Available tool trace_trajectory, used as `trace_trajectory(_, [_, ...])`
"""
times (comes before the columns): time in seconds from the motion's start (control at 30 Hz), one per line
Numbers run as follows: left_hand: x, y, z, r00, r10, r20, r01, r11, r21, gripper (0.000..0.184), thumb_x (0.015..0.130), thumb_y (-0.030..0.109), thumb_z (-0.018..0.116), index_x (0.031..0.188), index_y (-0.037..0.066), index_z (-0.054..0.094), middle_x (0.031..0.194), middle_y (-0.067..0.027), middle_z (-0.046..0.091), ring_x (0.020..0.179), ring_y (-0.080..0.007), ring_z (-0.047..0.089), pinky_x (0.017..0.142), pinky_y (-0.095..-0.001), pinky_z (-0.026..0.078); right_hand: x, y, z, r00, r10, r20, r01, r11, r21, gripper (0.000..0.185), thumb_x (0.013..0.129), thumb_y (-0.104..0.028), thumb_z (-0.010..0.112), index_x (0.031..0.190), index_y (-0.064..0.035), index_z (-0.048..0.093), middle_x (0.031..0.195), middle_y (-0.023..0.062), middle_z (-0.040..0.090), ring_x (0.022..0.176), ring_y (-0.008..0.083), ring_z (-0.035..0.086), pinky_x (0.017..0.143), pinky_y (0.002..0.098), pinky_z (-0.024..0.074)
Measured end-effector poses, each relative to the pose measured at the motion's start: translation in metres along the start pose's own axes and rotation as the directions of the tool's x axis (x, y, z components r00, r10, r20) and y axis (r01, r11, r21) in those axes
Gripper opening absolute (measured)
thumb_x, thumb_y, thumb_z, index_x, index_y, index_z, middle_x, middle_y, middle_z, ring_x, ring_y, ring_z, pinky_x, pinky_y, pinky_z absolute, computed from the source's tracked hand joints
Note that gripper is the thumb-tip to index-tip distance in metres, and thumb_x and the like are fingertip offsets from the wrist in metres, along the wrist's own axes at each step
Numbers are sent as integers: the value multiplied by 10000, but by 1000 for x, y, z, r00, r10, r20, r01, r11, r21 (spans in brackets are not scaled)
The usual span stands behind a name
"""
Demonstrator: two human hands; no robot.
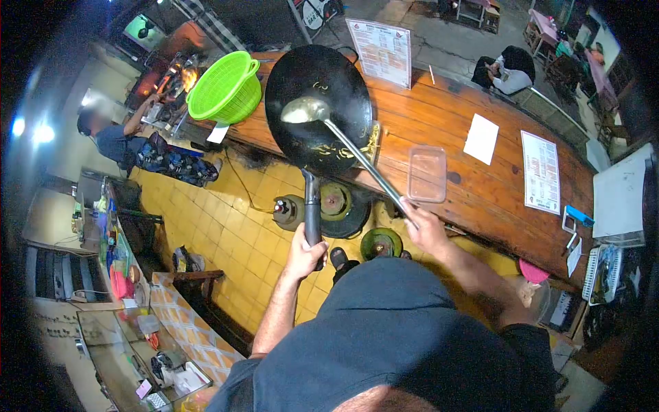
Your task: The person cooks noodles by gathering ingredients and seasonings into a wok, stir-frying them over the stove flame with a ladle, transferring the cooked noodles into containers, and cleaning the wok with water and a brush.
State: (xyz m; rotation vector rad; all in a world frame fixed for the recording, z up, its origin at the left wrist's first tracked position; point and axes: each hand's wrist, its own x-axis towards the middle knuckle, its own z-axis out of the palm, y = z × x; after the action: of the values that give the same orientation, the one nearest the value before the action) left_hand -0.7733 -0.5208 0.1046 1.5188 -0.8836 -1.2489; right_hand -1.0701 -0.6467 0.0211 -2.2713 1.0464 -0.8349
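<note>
My left hand [305,257] is closed round the dark handle of a large black wok [292,79], which is held at the edge of the wooden table [473,89]. In my right hand [427,230] is the long handle of a metal ladle [305,110], its bowl inside the wok. A few strands of noodles [326,149] cling to the wok's inner surface. More noodles [373,143] show at the wok's right rim, apparently in a clear container [378,130] mostly hidden behind the wok. To the right sits a clear plastic container [426,175].
A green basket [226,89] stands left of the wok. Menu sheets [540,168] and white paper [481,139] lie on the table. Gas cylinders [288,211] stand on the floor below. At left, another person [130,141] works near a flame [189,79].
</note>
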Motion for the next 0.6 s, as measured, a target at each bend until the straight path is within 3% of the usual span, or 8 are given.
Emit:
trace_trajectory(0.07, [2,-5,0,1000,11,6,-11,1000,-15,394,773,-25,593,1092,33,369,729,-66,512,496,-145,536,450,-295,490,-11,5,-7,1000,-26,0,26,1000,-11,537,835,-95,587,1359,-159,491,712,145,521,609,315,554,573,420,474])
trace_trajectory(0.13, [5,-7,0,1000,19,-1,-19,999,-34,400,772,-23,596,1095,37,368,727,-63,512,495,-145,536,447,-300,494,-38,39,-32,991,-16,133,42,979,-201,518,824,-81,584,1333,-164,526,715,133,520,600,296,550,559,407,473])
trace_trajectory(0.2, [3,-9,-3,999,22,-28,-23,1000,-16,402,774,-19,598,1098,37,366,720,-59,511,496,-143,534,444,-297,487,-45,57,-65,992,-85,98,109,954,-278,508,814,-69,583,1308,-180,554,713,124,524,598,292,553,551,403,476])
trace_trajectory(0.3, [-5,-1,2,997,9,-70,-4,997,71,407,776,-11,602,1103,36,363,706,-50,508,497,-136,530,437,-290,470,-38,54,-94,991,57,123,3,896,-444,509,817,-65,577,1309,-193,554,701,121,523,593,293,546,552,398,481])
trace_trajectory(0.4, [-13,-5,7,995,-11,-103,25,989,143,408,777,-8,606,1099,36,360,688,-39,500,500,-125,523,434,-278,447,0,25,-55,995,30,-99,-48,983,-178,519,842,-63,560,1342,-193,513,781,162,579,660,341,577,615,428,501])
trace_trajectory(0.5, [-17,-9,19,995,26,-95,-17,995,96,375,786,-9,606,1069,41,365,711,-37,500,515,-116,527,449,-274,459,35,-8,5,979,102,-178,-99,995,25,558,855,-62,550,1392,-162,437,843,223,597,759,384,598,680,446,494])
trace_trajectory(0.6, [-15,-9,19,995,60,-85,-48,989,137,363,789,3,613,1061,38,376,717,-35,497,540,-114,536,458,-274,465,14,-2,9,990,61,-129,-67,997,-39,581,835,-49,551,1392,-166,436,871,222,591,749,392,586,687,446,506])
